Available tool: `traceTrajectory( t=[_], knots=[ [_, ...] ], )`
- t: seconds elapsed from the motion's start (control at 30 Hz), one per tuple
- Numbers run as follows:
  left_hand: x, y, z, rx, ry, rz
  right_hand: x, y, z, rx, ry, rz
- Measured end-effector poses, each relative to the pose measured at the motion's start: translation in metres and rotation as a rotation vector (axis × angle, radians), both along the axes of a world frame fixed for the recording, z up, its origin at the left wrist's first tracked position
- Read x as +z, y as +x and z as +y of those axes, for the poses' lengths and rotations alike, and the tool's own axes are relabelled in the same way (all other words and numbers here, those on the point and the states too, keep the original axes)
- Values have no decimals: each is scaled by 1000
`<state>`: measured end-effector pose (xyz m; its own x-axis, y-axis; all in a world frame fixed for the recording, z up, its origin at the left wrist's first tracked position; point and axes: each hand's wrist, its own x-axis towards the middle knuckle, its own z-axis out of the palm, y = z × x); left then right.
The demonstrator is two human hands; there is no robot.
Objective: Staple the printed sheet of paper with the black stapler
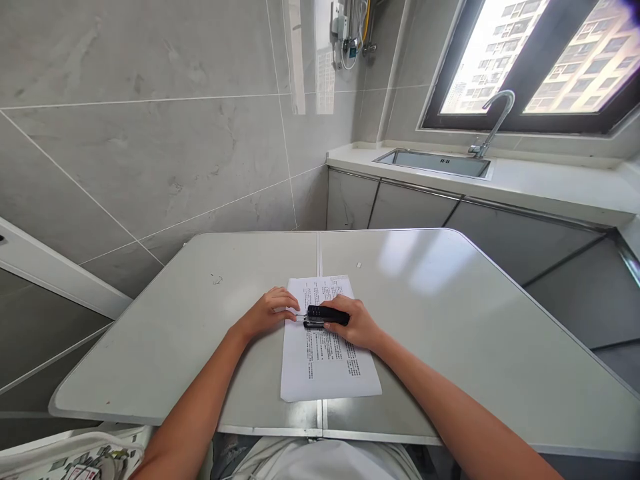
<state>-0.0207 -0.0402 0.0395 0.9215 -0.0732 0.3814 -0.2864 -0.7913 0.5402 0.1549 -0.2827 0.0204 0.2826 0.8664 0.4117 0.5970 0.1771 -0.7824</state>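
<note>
A black stapler [327, 313] lies across the printed sheets of paper [330, 383], its upper and lower arms a little apart. My right hand [354, 323] wraps around the stapler's right end. At its left end, my left hand [273, 310] has thumb and fingertips closed together beside a thin, pale piece that sticks out. Whether that piece is part of the stapler or a strip of staples, I cannot tell. The paper lies under both hands, text side up, with its print turned sideways to me.
The white folding table [450, 360] has a centre seam. Small staple-like bits [217, 279] lie on its left half, and a tiny pale piece [359, 265] lies beyond the paper. Behind stand a sink [435, 163] and counter. A patterned bag or basket [95, 460] is at lower left.
</note>
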Motion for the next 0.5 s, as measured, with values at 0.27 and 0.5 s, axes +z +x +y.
traceTrajectory(
  t=[0.27,0.5],
  knots=[
    [-5,11,-29,4,-250,56,5,-20,2,59,86,92],
    [-5,12,-14,198,14,33,3,-11,6,-187,-20,125]
  ],
)
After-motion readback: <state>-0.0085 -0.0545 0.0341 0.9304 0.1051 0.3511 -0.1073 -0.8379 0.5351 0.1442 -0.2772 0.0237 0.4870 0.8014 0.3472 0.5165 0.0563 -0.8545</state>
